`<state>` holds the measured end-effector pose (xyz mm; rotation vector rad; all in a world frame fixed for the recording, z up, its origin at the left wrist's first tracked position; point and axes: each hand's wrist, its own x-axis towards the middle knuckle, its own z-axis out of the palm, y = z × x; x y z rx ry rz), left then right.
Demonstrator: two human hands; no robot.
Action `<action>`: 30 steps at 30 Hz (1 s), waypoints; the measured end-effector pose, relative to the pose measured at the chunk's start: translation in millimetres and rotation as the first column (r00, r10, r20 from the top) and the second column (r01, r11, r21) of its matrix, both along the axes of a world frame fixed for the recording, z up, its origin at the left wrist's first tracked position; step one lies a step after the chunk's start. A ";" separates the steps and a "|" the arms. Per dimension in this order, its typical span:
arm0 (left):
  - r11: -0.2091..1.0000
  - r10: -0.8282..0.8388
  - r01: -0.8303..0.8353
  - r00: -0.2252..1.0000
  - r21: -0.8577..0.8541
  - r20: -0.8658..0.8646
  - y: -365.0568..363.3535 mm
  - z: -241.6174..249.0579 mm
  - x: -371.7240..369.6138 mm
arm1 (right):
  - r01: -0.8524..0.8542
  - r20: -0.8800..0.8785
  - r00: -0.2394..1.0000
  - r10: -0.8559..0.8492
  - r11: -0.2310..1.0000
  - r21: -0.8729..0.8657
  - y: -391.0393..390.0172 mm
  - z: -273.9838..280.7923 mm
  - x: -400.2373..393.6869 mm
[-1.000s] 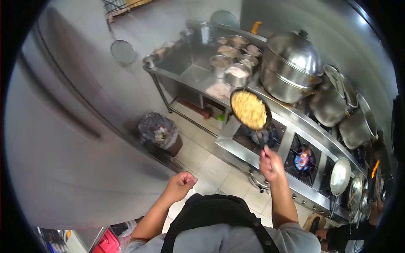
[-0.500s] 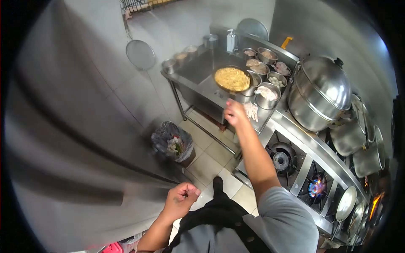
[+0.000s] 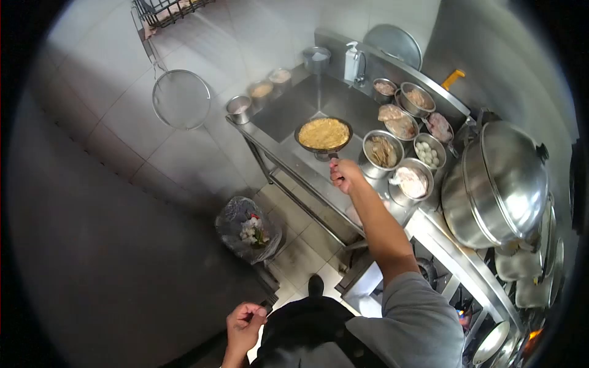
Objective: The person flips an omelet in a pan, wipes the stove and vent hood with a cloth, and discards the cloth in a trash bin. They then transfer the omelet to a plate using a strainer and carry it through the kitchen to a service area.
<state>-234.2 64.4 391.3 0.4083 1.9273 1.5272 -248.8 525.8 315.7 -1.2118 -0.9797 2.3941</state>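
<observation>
My right hand is closed around the short dark handle of a frying pan. A round yellow layer of egg-like food covers the pan's bottom. The pan is over the near part of a steel sink. Low in the view, in front of my body, my left hand is loosely closed, thumb against the curled fingers, with nothing visible in it. To the right of the pan stands a steel pot of brownish food pieces, near my right wrist.
Several steel bowls, one with white balls, crowd the counter on the right. Beyond them stands a big domed steamer. A burner flame shows at lower right. A lined bin sits on the floor; a strainer hangs on the wall.
My view has swung and come nearer the sink. The pan, still in my right hand, has moved left, away from the bowls, and now sits over the sink. My left hand stays low and closed.
</observation>
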 end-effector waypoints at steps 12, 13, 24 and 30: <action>0.954 -0.140 0.083 0.973 -0.287 -0.183 -3.9 -27.5 -17.8 | -0.169 0.257 0.950 -0.177 0.400 0.901 140.5 119.7 -16.6; 0.954 -0.140 0.083 0.973 -0.289 -0.183 -3.0 -25.6 -18.1 | -0.109 0.217 0.973 -0.079 0.668 0.736 130.3 106.5 -25.6; 0.938 -0.008 0.016 1.000 -0.347 0.023 10.5 -29.4 -14.5 | 0.038 -0.139 0.987 -0.076 0.966 -0.256 8.6 -103.9 -78.5; 0.963 -0.121 0.104 0.991 -0.250 -0.054 9.2 -26.4 -8.2 | 0.201 -0.083 0.975 -0.207 0.977 -0.071 -47.2 -48.4 -28.0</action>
